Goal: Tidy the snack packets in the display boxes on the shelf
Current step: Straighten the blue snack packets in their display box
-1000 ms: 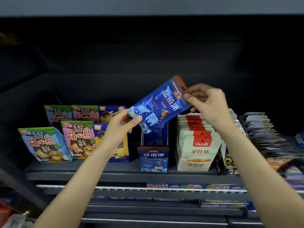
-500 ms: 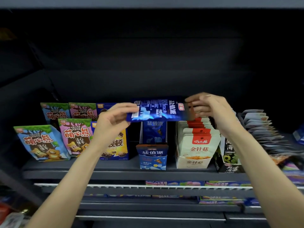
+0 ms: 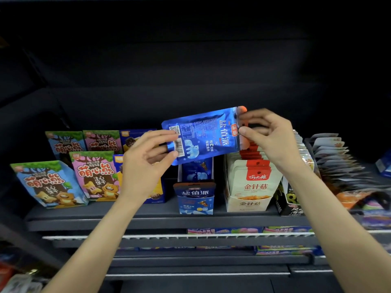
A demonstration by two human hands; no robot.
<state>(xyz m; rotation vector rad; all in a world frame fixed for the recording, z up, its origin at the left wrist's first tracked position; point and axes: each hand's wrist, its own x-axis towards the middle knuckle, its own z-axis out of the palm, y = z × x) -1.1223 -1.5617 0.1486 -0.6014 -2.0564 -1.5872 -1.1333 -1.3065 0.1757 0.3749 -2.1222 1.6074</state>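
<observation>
Packet (image 3: 203, 134), blue foil w/ barcode + QR side showing, is held up in the air just above the blue display box (image 3: 195, 195), lying roughly sideways w/ its hang-tab end to the right and slightly higher. Left hand (image 3: 146, 161) pinches the bottom edge by the barcode, thumb and fingers curled on it; right hand (image 3: 268, 138) pinches the tab end, fingertips either side of the hole. Both grips narrow, on the packet only. Blue display box sits at the shelf (image 3: 148, 218) front, w/ at least one matching packet standing inside; right of the box is a cream box of red-topped packets (image 3: 251, 182), left of it are the bear-print snack boxes (image 3: 93, 176). Step in hand looks like checking/orienting the packet before restocking, prob midway thru this box. Next move, as I judge it: turn packet upright, tab up, front face out, then lower it into the blue display box behind the ones there, w/o snagging the box's front lip or knocking the cream box beside it.
</observation>
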